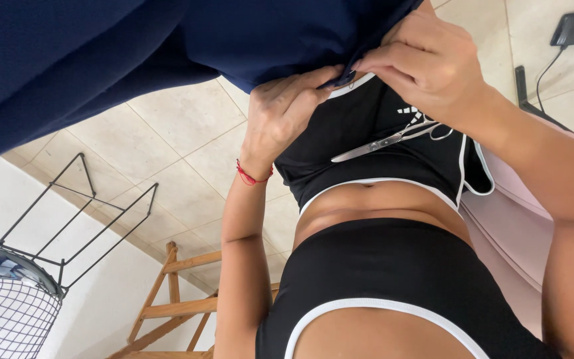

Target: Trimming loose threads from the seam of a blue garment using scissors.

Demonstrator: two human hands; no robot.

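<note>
Up close, my left hand [280, 113] and right hand [426, 63] both pinch the hem of the navy blue fabric [167, 46] between closed fingertips, almost touching each other, while small silver scissors [393, 138] hang just below my right hand, their handles partly hidden under it.
</note>
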